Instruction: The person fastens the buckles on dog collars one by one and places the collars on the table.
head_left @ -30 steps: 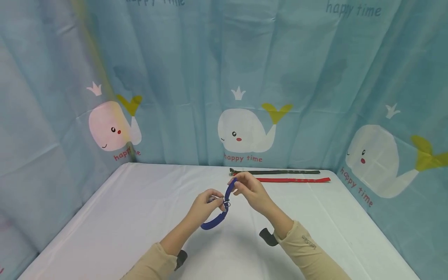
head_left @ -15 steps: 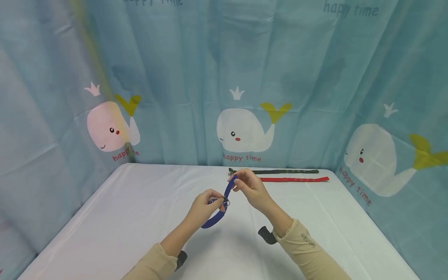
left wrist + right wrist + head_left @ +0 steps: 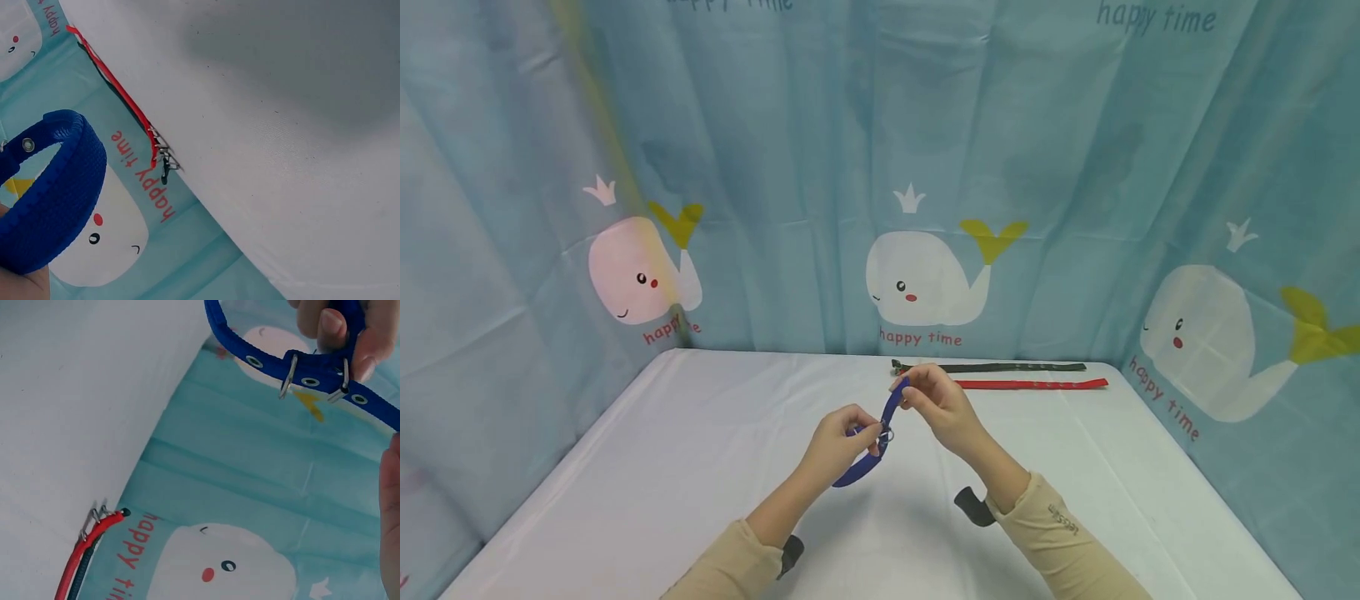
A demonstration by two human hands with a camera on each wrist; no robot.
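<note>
A blue pet collar (image 3: 859, 473), bent into a loop, is held up above the white table. My left hand (image 3: 842, 437) pinches it by the buckle (image 3: 342, 381), where the strap threads through. Higher and to the right, my right hand (image 3: 946, 408) pinches the strap's free end between thumb and fingers. Metal eyelets (image 3: 254, 362) line the strap, and a metal ring (image 3: 288, 376) hangs beside the buckle in the right wrist view. The left wrist view shows the loop's curved blue webbing (image 3: 81, 181) close up. Part of the loop is hidden behind my left hand.
Along the table's back edge lie a red collar (image 3: 1037, 385) and a dark green collar (image 3: 1000, 367), stretched out side by side. A blue whale-print curtain (image 3: 805, 275) rises behind and at both sides of the white table (image 3: 700, 442).
Both hands keep the same hold on the blue collar. The right hand and the strap end rose slightly; the lower part of the loop shifted a little.
</note>
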